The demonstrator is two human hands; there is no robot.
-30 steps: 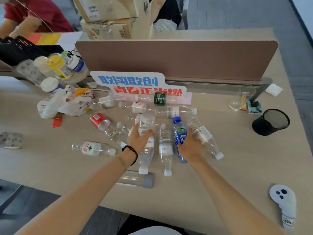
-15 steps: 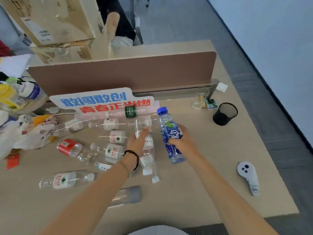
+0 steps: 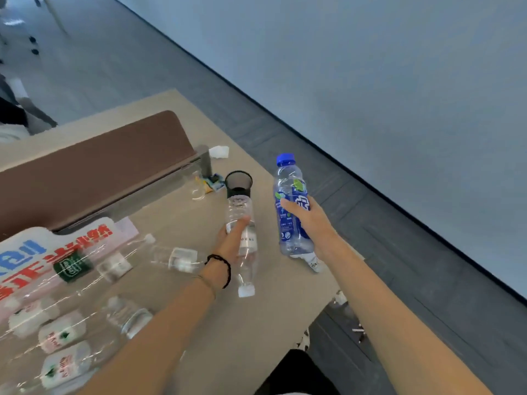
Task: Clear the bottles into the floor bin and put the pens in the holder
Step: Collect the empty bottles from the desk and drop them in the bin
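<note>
My right hand (image 3: pixel 312 223) grips a clear bottle with a blue label and blue cap (image 3: pixel 291 206), held upright over the table's right edge. My left hand (image 3: pixel 232 242) holds a clear water bottle with a white cap (image 3: pixel 242 220), cap pointing toward me, above the tabletop. Several more empty clear bottles (image 3: pixel 65 334) lie on the table at the lower left. A black mesh pen holder (image 3: pixel 239 183) stands just beyond the left-hand bottle. No pens or floor bin are in view.
A brown desk divider (image 3: pixel 94 163) runs along the back of the beige table (image 3: pixel 228 337). A white sign with blue and red characters (image 3: pixel 57 249) lies against it. Grey floor and a pale wall fill the right side. A crumpled tissue (image 3: pixel 219 151) lies near the divider's end.
The view has swung right. Both hands lifted their bottles and carried them right, toward the table's right edge; the blue bottle now hangs over that edge.
</note>
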